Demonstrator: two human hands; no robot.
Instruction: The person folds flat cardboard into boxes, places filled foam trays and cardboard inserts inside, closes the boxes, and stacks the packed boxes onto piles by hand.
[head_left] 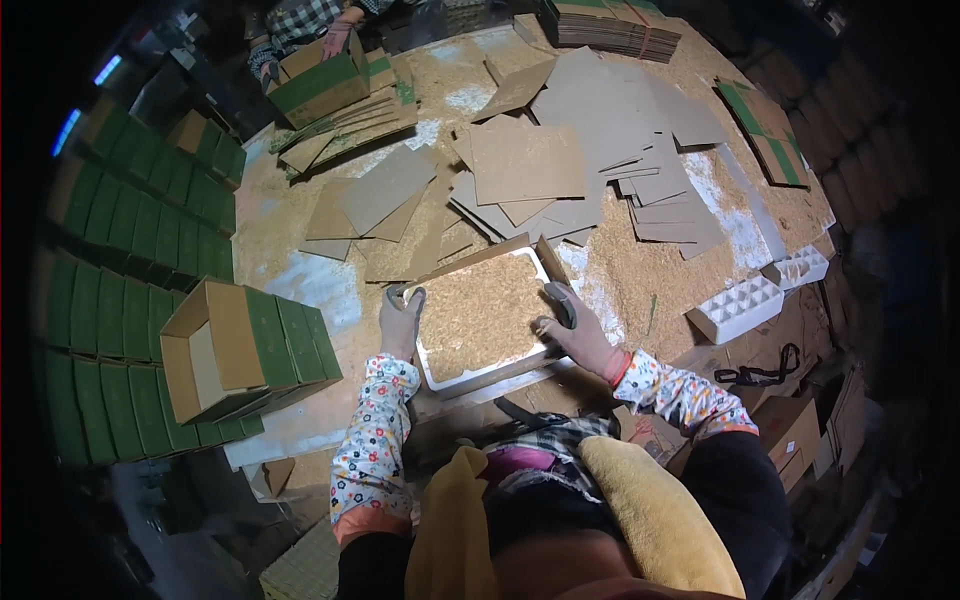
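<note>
In front of me is a shallow cardboard box with a white-rimmed tray inside it. Tan shavings that look like sawdust fill the tray to near its rim. My left hand, in a glove with dark fingertips, grips the left side, its thumb over the corner. On the right side my gloved right hand is closed round the edge, thumb and fingers at the rim. What the fingers do beneath the edge is hidden.
Loose cardboard sheets cover the mid-table. Green-banded boxes are stacked at left, with an open-ended box nearer. White divided trays lie right. Across the table, another person's gloved hands hold a green-and-brown box.
</note>
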